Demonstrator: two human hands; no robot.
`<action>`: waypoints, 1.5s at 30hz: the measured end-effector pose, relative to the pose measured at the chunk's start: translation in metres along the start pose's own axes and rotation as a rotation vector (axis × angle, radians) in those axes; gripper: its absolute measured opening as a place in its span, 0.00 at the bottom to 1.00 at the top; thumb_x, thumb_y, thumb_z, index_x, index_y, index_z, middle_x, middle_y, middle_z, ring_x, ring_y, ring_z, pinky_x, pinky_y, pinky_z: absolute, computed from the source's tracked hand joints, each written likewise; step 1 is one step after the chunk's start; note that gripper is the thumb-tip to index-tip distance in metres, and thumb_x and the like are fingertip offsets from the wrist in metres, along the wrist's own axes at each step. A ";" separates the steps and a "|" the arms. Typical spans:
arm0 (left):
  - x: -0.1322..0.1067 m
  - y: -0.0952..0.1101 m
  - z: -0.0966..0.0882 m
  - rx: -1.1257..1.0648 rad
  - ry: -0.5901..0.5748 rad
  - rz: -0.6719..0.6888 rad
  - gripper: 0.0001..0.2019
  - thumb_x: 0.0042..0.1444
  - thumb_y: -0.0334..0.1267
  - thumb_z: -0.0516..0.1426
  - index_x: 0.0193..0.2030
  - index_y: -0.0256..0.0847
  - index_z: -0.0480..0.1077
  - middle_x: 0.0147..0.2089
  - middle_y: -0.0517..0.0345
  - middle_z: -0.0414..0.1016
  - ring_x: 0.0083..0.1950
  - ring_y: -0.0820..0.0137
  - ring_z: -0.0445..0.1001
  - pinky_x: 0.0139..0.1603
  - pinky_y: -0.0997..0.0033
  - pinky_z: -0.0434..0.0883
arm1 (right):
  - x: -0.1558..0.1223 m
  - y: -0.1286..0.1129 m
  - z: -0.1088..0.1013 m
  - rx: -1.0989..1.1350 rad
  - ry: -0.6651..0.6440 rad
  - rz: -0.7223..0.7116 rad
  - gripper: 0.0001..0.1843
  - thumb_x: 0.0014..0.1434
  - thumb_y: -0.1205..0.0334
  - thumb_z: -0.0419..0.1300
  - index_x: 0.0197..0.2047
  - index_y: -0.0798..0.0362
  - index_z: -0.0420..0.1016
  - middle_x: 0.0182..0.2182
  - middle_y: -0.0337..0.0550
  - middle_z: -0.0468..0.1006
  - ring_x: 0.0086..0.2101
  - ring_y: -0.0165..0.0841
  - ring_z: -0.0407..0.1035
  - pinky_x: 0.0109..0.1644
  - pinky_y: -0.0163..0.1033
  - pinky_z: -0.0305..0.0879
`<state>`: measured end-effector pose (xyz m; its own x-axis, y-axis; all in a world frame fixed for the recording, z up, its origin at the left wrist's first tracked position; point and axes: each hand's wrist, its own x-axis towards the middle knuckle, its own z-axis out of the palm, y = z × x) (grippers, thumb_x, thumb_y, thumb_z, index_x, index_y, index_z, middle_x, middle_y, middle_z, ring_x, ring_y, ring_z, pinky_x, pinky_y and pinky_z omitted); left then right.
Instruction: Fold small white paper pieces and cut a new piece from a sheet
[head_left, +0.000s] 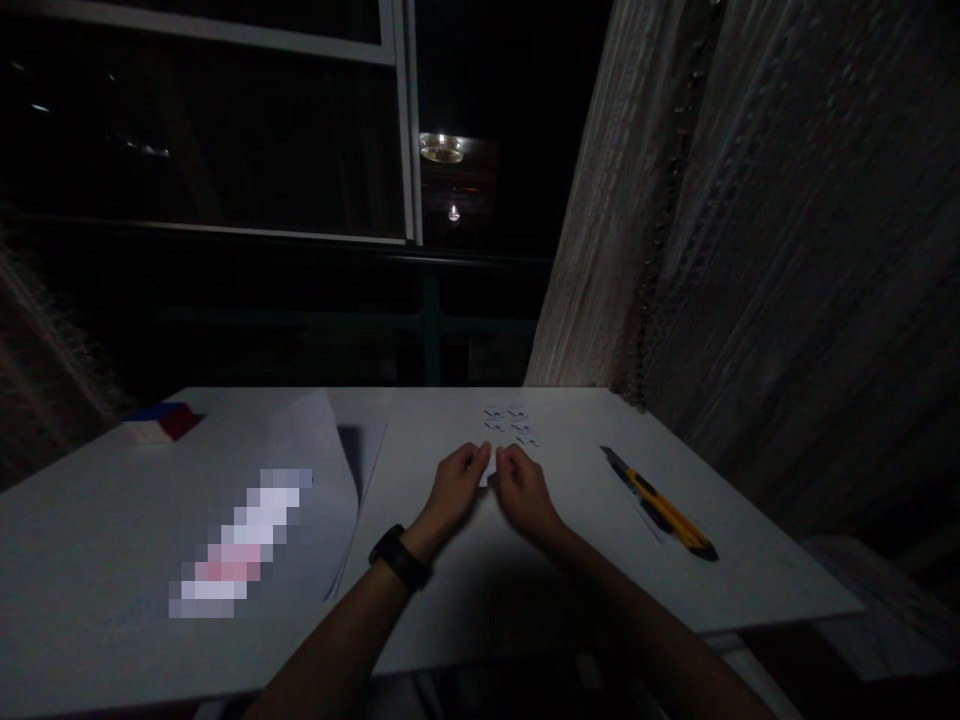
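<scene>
my L hand & R hand both curled, pinching white slip betw. them, nr mid-table, 5 marked bits twd far edge, cutter nr R edge, paper on L, block nr far L corner

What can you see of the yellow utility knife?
The utility knife has a slim yellow body that looks plastic, with black parts and a black butt. Its dark blade sticks out at the far end. It lies on the white table, right of the right hand, tip pointing away and leftward; neither hand touches it.
</scene>
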<state>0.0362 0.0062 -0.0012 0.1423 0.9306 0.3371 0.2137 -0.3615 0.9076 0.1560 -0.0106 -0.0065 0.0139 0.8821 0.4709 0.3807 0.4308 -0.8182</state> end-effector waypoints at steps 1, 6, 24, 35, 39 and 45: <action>0.000 0.001 0.000 0.008 0.004 0.009 0.20 0.52 0.55 0.49 0.22 0.39 0.60 0.22 0.64 0.57 0.27 0.74 0.57 0.28 0.75 0.57 | 0.000 0.000 0.000 -0.003 0.011 -0.004 0.17 0.59 0.48 0.45 0.24 0.50 0.55 0.17 0.34 0.64 0.19 0.28 0.60 0.23 0.33 0.53; -0.001 0.005 -0.003 -0.011 0.023 0.040 0.19 0.52 0.52 0.50 0.22 0.39 0.59 0.22 0.65 0.57 0.27 0.74 0.57 0.29 0.75 0.57 | -0.001 0.000 -0.002 0.122 -0.076 0.048 0.18 0.59 0.47 0.45 0.24 0.50 0.55 0.13 0.30 0.60 0.14 0.26 0.56 0.19 0.31 0.52; 0.002 0.002 -0.010 0.032 -0.058 0.076 0.18 0.55 0.50 0.48 0.23 0.39 0.60 0.22 0.64 0.57 0.27 0.74 0.57 0.28 0.75 0.56 | 0.009 0.003 -0.013 0.428 -0.349 0.227 0.21 0.48 0.46 0.59 0.21 0.56 0.66 0.14 0.36 0.71 0.13 0.25 0.63 0.17 0.31 0.59; 0.007 -0.001 -0.011 0.022 -0.069 0.054 0.18 0.54 0.50 0.49 0.23 0.38 0.62 0.21 0.64 0.61 0.26 0.74 0.60 0.28 0.74 0.58 | 0.003 -0.003 -0.012 0.368 -0.346 0.295 0.23 0.46 0.43 0.59 0.20 0.57 0.66 0.13 0.38 0.70 0.12 0.28 0.66 0.15 0.31 0.60; 0.006 -0.001 -0.012 0.146 -0.063 0.066 0.17 0.54 0.48 0.49 0.23 0.38 0.63 0.20 0.64 0.61 0.25 0.74 0.60 0.28 0.75 0.57 | 0.002 0.001 -0.011 0.332 -0.376 0.285 0.20 0.44 0.46 0.62 0.21 0.56 0.65 0.15 0.37 0.72 0.15 0.29 0.68 0.19 0.32 0.62; 0.003 0.002 -0.011 0.265 -0.132 0.127 0.15 0.54 0.45 0.49 0.22 0.38 0.63 0.21 0.62 0.64 0.26 0.73 0.62 0.29 0.74 0.57 | 0.006 0.007 -0.013 0.303 -0.452 0.277 0.17 0.44 0.55 0.62 0.14 0.56 0.64 0.08 0.33 0.65 0.11 0.21 0.54 0.15 0.29 0.48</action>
<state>0.0266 0.0084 0.0041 0.3041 0.8678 0.3929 0.4282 -0.4929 0.7574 0.1703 -0.0050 -0.0054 -0.3441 0.9341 0.0949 0.1381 0.1503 -0.9790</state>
